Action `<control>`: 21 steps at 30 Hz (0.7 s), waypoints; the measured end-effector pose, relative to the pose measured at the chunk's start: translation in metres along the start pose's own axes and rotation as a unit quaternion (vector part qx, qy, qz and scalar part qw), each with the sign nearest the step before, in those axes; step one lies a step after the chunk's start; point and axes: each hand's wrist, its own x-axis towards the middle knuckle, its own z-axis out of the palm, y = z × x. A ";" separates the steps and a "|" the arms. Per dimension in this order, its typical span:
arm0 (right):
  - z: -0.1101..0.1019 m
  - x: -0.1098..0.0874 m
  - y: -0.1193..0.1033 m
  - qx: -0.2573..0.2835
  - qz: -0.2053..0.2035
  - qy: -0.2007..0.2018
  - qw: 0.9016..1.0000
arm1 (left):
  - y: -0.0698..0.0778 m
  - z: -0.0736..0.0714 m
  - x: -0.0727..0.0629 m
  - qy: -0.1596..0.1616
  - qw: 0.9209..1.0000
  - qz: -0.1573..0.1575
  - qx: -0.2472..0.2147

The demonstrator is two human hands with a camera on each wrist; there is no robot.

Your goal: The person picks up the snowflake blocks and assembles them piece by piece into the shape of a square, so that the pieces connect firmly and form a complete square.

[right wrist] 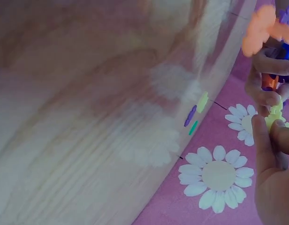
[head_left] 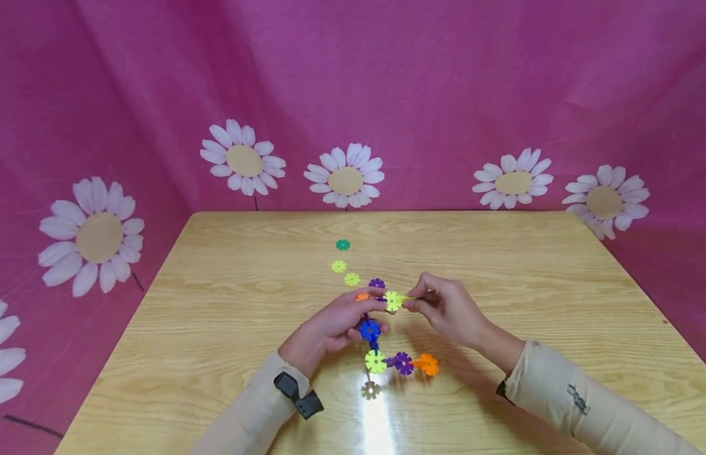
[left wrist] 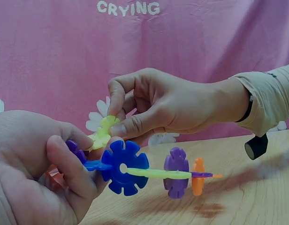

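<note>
My left hand (head_left: 335, 319) grips a chain of slotted plastic flower discs above the table. In it are an orange disc (head_left: 361, 297) by the fingers, a blue disc (left wrist: 117, 180), a yellow-green disc (head_left: 376, 361), a purple disc (head_left: 403, 363) and an orange end disc (head_left: 428, 364). At the left fingertips is another yellow-green disc (head_left: 393, 301). My right hand (head_left: 452, 309) pinches a yellow-green disc (left wrist: 108, 123) between thumb and forefinger, against that one. Fingers hide where these two meet, so whether they interlock cannot be told.
Loose discs lie on the wooden table (head_left: 227, 328) beyond the hands: a green one (head_left: 343, 244), a yellow-green one (head_left: 338, 266), a second yellow-green one (head_left: 351, 279) and a purple one (head_left: 377, 284). A pink curtain (head_left: 421, 95) with white daisies stands behind the table.
</note>
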 end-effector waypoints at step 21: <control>-0.002 0.048 0.011 0.005 0.153 -0.046 0.987 | -0.009 -0.014 -0.009 0.004 1.000 0.002 -0.020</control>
